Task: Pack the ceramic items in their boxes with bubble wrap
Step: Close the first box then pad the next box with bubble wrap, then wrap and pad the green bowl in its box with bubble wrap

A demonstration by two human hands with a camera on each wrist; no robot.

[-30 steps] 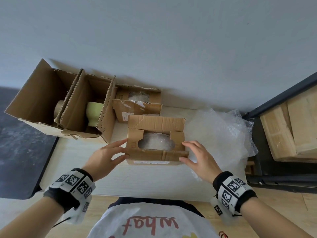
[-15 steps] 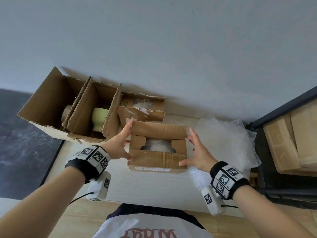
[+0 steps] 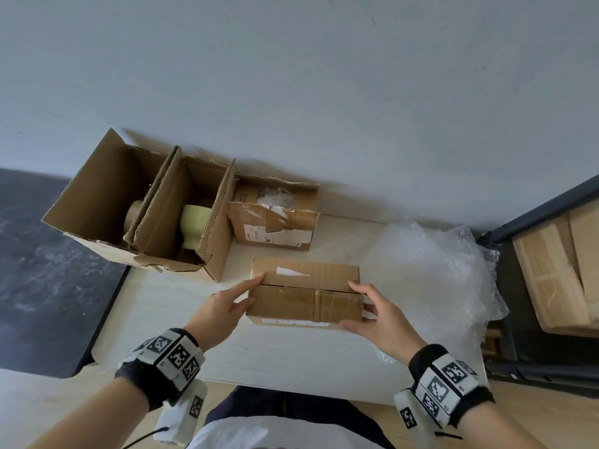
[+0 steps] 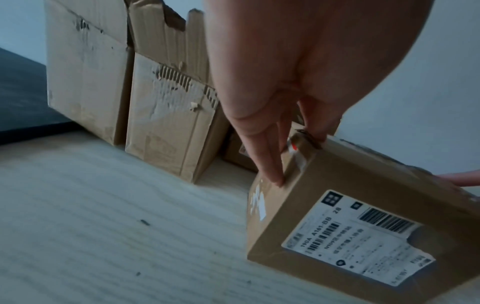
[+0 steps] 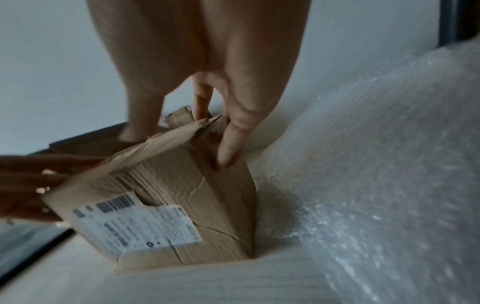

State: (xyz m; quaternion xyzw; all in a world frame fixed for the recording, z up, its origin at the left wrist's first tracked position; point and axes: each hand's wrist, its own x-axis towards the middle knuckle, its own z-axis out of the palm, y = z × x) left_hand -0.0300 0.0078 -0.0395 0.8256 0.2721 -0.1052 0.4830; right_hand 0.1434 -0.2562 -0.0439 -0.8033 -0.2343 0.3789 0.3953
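A small cardboard box (image 3: 306,293) lies on the white table (image 3: 162,303) in front of me with its top flaps folded flat. My left hand (image 3: 227,303) touches its left end with straight fingers (image 4: 270,164), thumb on the top corner. At the right end my right hand (image 3: 379,315) lays its fingers (image 5: 228,152) on the side and top edge, thumb low at the front corner. What is inside is hidden. A green ceramic cup (image 3: 194,222) stands in an open tall box (image 3: 214,254). A beige ceramic piece (image 3: 134,210) shows in the neighbouring tall box (image 3: 97,196).
A second small box (image 3: 275,222) with bubble wrap inside stands against the wall behind. A crumpled bubble wrap sheet (image 3: 431,277) covers the table's right part. Wooden crates (image 3: 557,270) stand to the right on a dark frame. Dark floor (image 3: 48,286) lies left of the table.
The small box's top flaps have been folded down, hiding the bubble wrap seen inside. Both hands went to the far flap, then came back to the box's ends.
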